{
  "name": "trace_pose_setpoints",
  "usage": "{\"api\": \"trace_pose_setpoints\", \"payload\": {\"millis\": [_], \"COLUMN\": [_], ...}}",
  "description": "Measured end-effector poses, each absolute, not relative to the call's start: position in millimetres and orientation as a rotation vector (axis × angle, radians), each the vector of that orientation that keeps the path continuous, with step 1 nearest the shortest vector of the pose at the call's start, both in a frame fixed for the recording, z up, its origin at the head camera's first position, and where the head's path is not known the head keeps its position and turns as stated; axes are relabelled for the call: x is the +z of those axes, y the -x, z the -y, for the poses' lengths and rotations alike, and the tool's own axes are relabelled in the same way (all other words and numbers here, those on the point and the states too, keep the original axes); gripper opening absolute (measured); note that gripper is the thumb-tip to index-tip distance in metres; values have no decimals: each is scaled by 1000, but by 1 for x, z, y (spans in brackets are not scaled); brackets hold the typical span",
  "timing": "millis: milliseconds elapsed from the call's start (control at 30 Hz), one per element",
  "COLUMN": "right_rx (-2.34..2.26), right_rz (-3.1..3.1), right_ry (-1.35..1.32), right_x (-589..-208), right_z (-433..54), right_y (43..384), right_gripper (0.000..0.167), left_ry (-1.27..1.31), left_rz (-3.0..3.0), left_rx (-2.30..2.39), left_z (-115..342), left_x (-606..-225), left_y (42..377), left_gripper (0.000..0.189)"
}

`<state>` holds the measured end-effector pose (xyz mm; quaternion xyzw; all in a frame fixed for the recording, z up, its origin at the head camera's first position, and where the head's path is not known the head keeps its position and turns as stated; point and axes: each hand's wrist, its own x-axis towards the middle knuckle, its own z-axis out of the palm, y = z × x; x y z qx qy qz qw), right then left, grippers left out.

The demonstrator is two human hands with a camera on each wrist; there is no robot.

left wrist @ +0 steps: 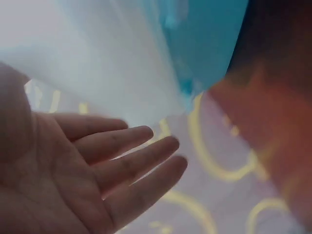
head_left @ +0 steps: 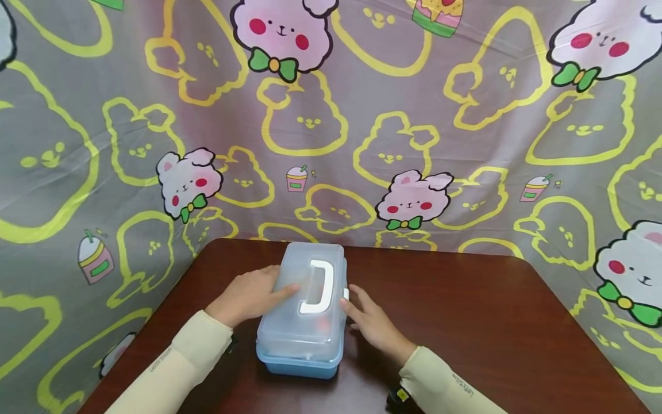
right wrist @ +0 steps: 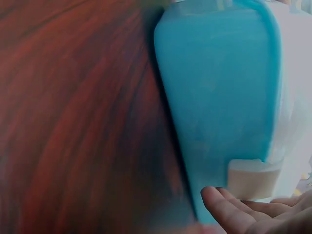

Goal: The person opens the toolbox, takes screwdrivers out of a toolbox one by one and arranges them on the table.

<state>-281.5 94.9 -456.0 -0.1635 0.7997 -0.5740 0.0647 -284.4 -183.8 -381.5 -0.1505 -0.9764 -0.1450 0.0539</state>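
Note:
A storage box (head_left: 300,368) with a blue base and a frosted lid (head_left: 295,287) stands on the table. The lid is down, and a white handle (head_left: 326,287) lies on its top. My left hand (head_left: 250,294) is at the box's left side, thumb over the lid; in the left wrist view its fingers (left wrist: 141,170) are straight beside the lid. On the other side, my right hand (head_left: 374,322) is by the white latch (right wrist: 253,181), fingers extended and thumb near the lid's edge. Blurred contents, one reddish, show faintly through the lid.
The dark brown wooden table (head_left: 465,322) extends around the box. Behind it and along both sides hangs a grey cloth (head_left: 331,172) printed with cartoon rabbits and yellow outlines.

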Motion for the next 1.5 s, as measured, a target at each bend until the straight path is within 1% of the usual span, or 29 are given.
{"api": "trace_pose_setpoints", "payload": {"millis": [100,200,300,433,567,667,800,900,1100,1500], "right_rx": [-1874,-1952,-1989,-1992,-1971,-1970,-1988,-2012,-2031,-1973], "right_rz": [-2215,-2107,-2034,-1923,-1796,-1703,-1598,-1545,-1558,-1690], "right_ry": [440,392,353,317,316,308,287,280,264,280], "right_x": [-461,-461,-462,-466,-467,-469,-471,-472,-471,-468], "right_z": [-87,-83,-83,-88,-93,-95,-94,-94,-97,-107], "right_y": [287,294,300,310,320,325,329,331,335,340], "right_gripper": [75,71,64,63,59,50,34,28,29,40], "left_ry": [597,799,992,1204,1418,1589,1773,1845,1863,1818], "left_rz": [2913,2827,2716,2561,2434,2368,2294,2249,2209,2188], "left_rx": [-216,-94,-8,56,81,124,207,287,326,261], "left_z": [182,176,166,151,135,125,117,113,109,103], "left_x": [-372,-365,-363,-363,-363,-360,-355,-353,-357,-368], "left_y": [280,278,275,268,262,260,261,262,266,270], "left_gripper": [74,60,53,53,60,63,62,60,57,57]}}
